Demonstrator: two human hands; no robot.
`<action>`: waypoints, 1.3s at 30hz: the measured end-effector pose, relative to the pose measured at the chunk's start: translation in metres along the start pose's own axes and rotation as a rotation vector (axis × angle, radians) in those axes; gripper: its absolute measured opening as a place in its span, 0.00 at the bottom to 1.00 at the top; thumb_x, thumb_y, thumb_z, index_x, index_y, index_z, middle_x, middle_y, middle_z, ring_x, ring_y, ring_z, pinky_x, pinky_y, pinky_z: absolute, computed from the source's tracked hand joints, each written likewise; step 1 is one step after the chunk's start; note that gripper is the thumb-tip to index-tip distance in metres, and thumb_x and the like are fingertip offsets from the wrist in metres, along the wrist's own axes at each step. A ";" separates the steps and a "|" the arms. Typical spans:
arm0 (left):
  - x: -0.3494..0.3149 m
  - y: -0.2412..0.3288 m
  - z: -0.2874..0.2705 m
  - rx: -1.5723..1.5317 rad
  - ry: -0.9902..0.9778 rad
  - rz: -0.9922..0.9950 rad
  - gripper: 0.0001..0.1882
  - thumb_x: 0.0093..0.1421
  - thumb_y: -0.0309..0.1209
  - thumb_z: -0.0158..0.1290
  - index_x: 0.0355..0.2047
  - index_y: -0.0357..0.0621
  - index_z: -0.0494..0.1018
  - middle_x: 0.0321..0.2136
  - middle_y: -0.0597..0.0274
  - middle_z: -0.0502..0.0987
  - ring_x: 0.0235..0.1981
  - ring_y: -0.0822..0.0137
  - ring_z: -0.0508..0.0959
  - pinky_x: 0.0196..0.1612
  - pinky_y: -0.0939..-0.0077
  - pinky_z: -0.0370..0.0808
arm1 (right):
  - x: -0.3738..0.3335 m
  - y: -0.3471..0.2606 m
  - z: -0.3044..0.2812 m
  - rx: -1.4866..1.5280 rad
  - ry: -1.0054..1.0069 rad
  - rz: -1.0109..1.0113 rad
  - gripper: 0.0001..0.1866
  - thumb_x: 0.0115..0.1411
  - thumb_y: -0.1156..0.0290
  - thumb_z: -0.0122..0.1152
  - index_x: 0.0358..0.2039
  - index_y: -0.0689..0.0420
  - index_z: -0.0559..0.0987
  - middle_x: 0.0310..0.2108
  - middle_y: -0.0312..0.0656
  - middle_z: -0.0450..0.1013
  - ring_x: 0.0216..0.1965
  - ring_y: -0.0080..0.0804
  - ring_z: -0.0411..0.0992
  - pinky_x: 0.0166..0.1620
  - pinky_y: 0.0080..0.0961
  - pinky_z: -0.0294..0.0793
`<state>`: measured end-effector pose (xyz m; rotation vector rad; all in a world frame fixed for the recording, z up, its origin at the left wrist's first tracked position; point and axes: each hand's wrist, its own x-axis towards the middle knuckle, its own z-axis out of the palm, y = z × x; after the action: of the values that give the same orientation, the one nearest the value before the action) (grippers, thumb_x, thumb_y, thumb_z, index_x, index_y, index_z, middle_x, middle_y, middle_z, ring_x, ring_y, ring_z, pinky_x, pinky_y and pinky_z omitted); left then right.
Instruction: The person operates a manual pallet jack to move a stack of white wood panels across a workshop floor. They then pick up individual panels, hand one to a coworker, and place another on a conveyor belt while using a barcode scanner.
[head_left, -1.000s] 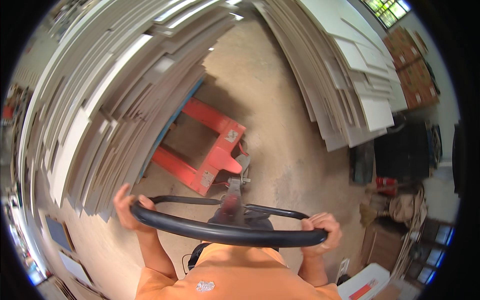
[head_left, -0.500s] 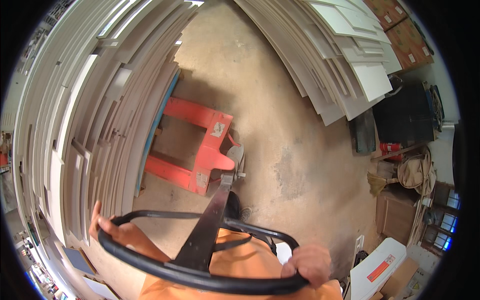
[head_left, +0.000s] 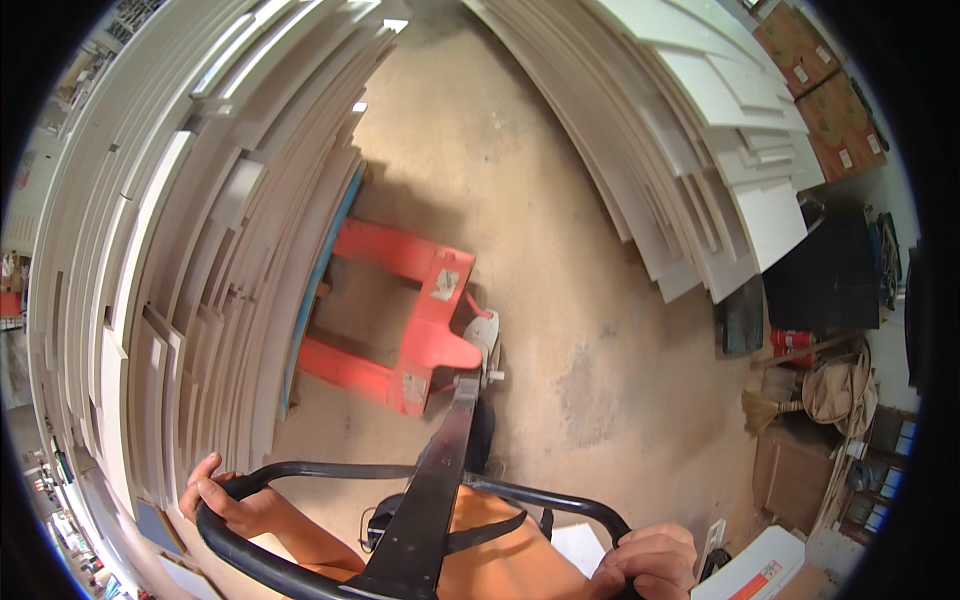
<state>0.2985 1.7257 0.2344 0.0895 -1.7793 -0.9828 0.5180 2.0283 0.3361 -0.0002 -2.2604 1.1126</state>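
A red pallet jack (head_left: 425, 335) stands on the floor in front of me, its two forks reaching left under a tall stack of white boards (head_left: 150, 290). From its base a black steering arm (head_left: 425, 515) rises toward me and ends in a wide black loop handle (head_left: 345, 470). My left hand (head_left: 225, 500) is closed around the left bend of the loop. Around the right bend my right hand (head_left: 650, 560) is wrapped, knuckles up. A blue pallet edge (head_left: 325, 270) shows beneath the left stack.
Another stack of white boards (head_left: 690, 150) stands at the far right. Beyond it are brown cartons (head_left: 838, 125), a black box (head_left: 825, 270), a broom (head_left: 770, 408) and a wooden cabinet (head_left: 795, 470). A white box (head_left: 765, 565) sits at the near right.
The jack and both stacks sit lower in the picture. The loop handle has moved down toward me, its near bar now partly out of view. Both hands stay on it.
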 end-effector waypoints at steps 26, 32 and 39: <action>0.070 0.046 0.364 0.017 -0.286 0.000 0.10 0.66 0.34 0.47 0.29 0.43 0.63 0.23 0.58 0.72 0.24 0.69 0.71 0.29 0.76 0.67 | 0.330 0.222 0.047 -0.195 0.351 -0.130 0.17 0.60 0.78 0.64 0.44 0.55 0.66 0.27 0.39 0.66 0.20 0.31 0.67 0.24 0.32 0.72; 0.101 0.071 0.507 0.133 -0.278 -0.084 0.13 0.68 0.40 0.43 0.31 0.45 0.62 0.24 0.59 0.70 0.24 0.70 0.67 0.30 0.76 0.65 | 0.498 0.314 0.038 -0.111 0.198 -0.192 0.19 0.58 0.83 0.61 0.47 0.58 0.65 0.26 0.40 0.67 0.18 0.31 0.67 0.24 0.32 0.72; 0.125 0.068 0.596 0.158 -0.313 -0.017 0.11 0.67 0.37 0.45 0.32 0.43 0.61 0.23 0.56 0.72 0.24 0.67 0.70 0.29 0.73 0.67 | 0.634 0.388 0.079 -0.194 0.388 -0.202 0.10 0.62 0.74 0.59 0.34 0.57 0.64 0.19 0.37 0.62 0.16 0.24 0.63 0.22 0.21 0.64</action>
<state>-0.2164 2.0505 0.3072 0.0523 -2.1461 -0.9035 -0.1383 2.3858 0.3532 -0.0598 -1.9590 0.7140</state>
